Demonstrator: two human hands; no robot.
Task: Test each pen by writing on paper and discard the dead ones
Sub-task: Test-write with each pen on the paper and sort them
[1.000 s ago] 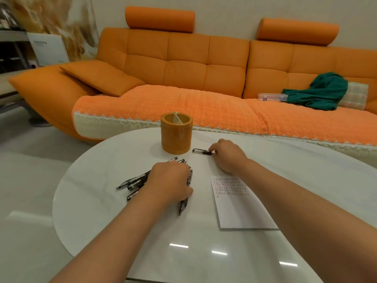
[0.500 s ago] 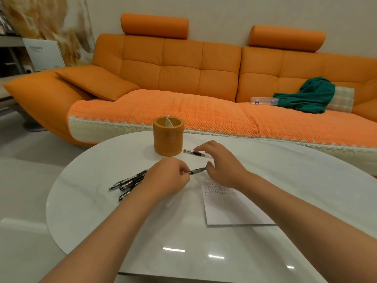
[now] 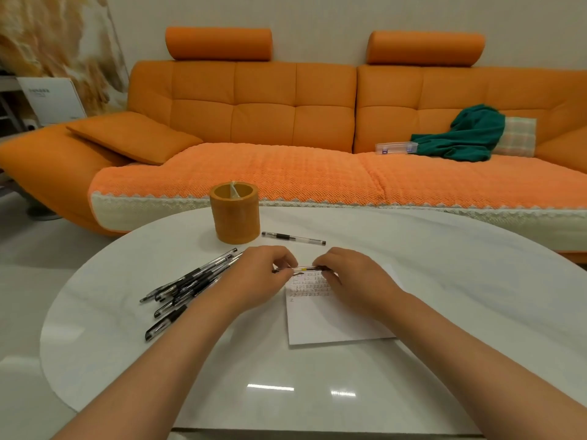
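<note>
Marks [image 3: 309, 285] on the paper [image 3: 333, 322] are too small to read.

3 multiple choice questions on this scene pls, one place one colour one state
1. The pen over the paper is: A. lying loose B. held by both hands C. held by one hand
2. The holder is: A. green B. white C. orange
3. The lone pen lies: A. on the paper B. inside the holder C. on the table, right of the holder

Key: 1 B, left hand and right hand pinch its ends; 2 C, its wall is orange; 3 C, it lies flat beside the holder.
</note>
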